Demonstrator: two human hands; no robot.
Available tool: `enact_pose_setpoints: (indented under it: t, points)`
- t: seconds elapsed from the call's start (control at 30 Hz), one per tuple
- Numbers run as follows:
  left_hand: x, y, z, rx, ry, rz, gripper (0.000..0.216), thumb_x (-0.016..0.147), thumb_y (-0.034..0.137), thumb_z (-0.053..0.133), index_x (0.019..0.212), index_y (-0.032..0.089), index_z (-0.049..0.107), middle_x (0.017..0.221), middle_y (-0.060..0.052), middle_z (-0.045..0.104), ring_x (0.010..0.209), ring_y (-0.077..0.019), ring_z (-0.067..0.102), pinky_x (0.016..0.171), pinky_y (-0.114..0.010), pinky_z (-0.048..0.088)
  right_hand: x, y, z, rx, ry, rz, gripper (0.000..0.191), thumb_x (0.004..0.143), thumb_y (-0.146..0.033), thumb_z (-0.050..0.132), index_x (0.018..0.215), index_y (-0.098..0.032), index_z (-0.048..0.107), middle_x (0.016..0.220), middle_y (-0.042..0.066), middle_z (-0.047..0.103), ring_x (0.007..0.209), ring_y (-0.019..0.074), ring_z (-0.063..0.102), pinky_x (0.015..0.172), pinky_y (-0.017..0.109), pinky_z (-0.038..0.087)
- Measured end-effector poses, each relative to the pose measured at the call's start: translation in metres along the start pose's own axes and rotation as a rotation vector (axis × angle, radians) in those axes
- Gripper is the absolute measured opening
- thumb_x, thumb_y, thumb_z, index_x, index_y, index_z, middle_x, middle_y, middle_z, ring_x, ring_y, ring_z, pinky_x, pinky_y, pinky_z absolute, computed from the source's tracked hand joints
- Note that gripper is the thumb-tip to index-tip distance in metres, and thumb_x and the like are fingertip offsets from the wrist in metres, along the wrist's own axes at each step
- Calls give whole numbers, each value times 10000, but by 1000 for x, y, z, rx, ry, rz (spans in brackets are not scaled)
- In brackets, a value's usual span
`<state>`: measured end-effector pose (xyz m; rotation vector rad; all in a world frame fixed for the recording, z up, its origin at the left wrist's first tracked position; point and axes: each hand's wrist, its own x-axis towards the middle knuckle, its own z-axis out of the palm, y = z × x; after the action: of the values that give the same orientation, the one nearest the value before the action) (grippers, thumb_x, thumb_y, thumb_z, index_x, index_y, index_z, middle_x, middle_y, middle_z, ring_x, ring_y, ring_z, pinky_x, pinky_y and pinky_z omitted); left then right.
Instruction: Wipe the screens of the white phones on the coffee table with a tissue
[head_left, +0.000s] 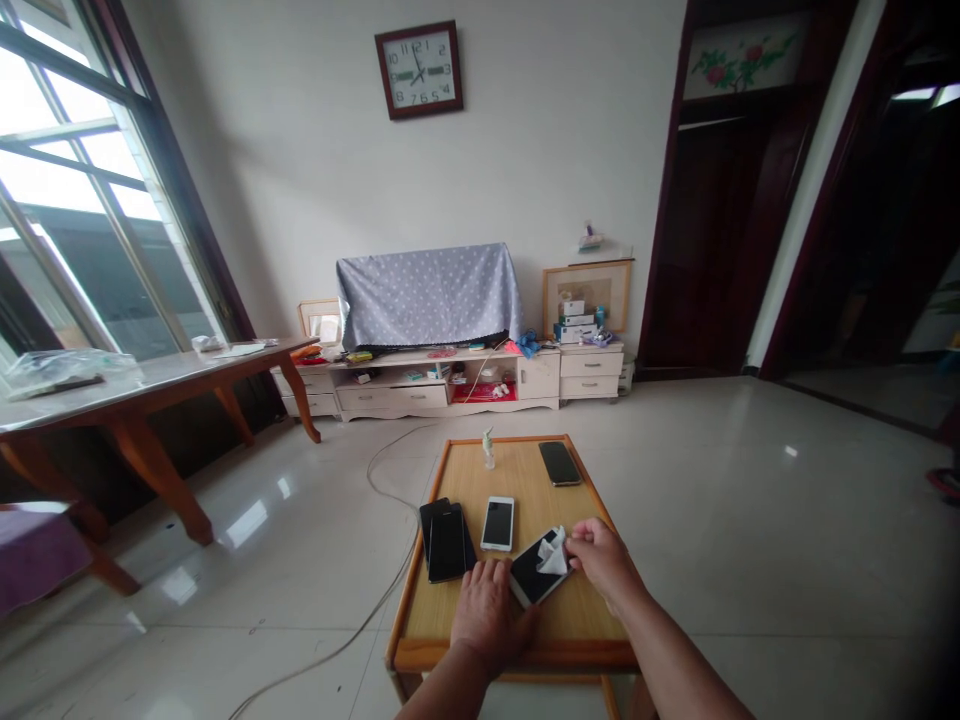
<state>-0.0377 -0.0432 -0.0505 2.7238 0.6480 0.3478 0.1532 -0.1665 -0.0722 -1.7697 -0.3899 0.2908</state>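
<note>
A white-edged smartphone with a dark screen lies at an angle near the front of the small wooden table. Around its lower left corner is my left hand, fingers along the left side and thumb at the bottom edge. My right hand pinches a crumpled white tissue, which rests over the phone's upper right part. Just behind lies another white phone, face up. To the left, a black phone overlaps a second dark device.
A small clear pump bottle stands at the table's far side, with a dark phone at the far right corner. A cable runs over the floor on the left. Beyond are a larger table and a low white cabinet.
</note>
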Motion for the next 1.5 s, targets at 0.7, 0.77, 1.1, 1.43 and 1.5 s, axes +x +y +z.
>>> enact_pose_setpoints:
  t: [0.7, 0.77, 1.1, 1.43, 1.5]
  points:
    - [-3, -1, -8, -8, -4, -47, 510, 731, 518, 586, 1153, 232, 575, 1159, -92, 597, 1101, -299, 491, 995, -406, 318, -25, -15, 22, -645, -28, -202, 204, 878, -358, 509, 737, -246, 606, 690, -2, 641, 638, 165, 566, 559, 266, 303]
    - [-3, -2, -9, -9, -14, -44, 513, 739, 530, 577, 1158, 233, 575, 1164, -92, 593, 1108, -304, 488, 1005, -417, 317, -23, -14, 22, -657, -14, -190, 188, 867, -355, 534, 725, -243, 585, 683, 1, 629, 605, 165, 554, 534, 270, 274]
    - [3, -2, -2, 91, -48, 4, 552, 787, 548, 546, 1234, 224, 548, 1189, -101, 592, 1128, -302, 489, 991, -416, 327, -23, -18, 30, -739, 32, -255, 105, 858, -143, 528, 868, -209, 609, 976, 60, 607, 833, 170, 592, 702, 265, 370]
    - [9, 4, 2, 145, 1, 36, 509, 815, 531, 572, 1206, 205, 555, 1129, -100, 613, 1072, -285, 523, 952, -397, 362, -25, -30, 13, -825, -38, -252, 150, 924, -198, 505, 1009, -207, 629, 1040, 59, 611, 915, 174, 549, 746, 258, 354]
    - [10, 5, 4, 137, 5, 15, 519, 843, 523, 542, 1234, 182, 529, 1152, -125, 599, 1099, -302, 507, 968, -422, 351, -24, -29, 9, -852, -72, -252, 143, 937, -232, 507, 1017, -221, 625, 1064, 46, 600, 917, 165, 538, 751, 250, 355]
